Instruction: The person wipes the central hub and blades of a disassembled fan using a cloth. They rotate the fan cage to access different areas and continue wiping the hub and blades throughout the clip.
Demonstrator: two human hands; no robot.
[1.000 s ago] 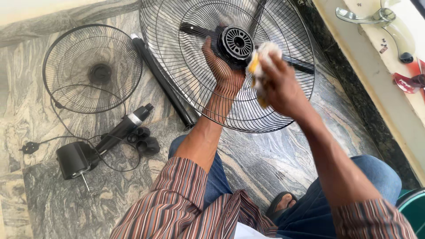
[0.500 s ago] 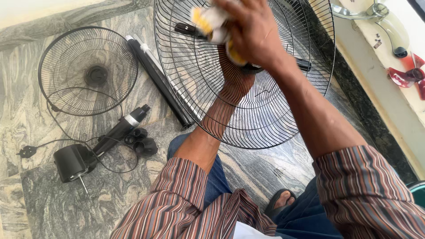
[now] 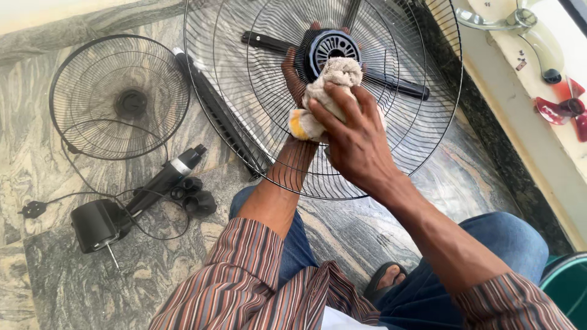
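A large black wire fan guard (image 3: pixel 416 122) is held up in front of me. My left hand (image 3: pixel 295 72) reaches behind the wires and grips the guard at its round hub (image 3: pixel 333 46); only fingertips and part of the palm show through the mesh. My right hand (image 3: pixel 354 137) presses a crumpled beige and yellow cloth (image 3: pixel 321 95) against the front of the guard, just below the hub.
A second, smaller fan guard (image 3: pixel 119 98) lies on the marble floor at the left. A black fan motor (image 3: pixel 98 223) with its cord and plug, a black pole (image 3: pixel 214 110) and small black caps (image 3: pixel 195 195) lie nearby. Red fan blades (image 3: pixel 559 107) rest on the ledge at right.
My right hand with the cloth swept from the guard's upper part down to just below the hub. The guard shifted slightly left and lower. The left hand kept its grip at the hub.
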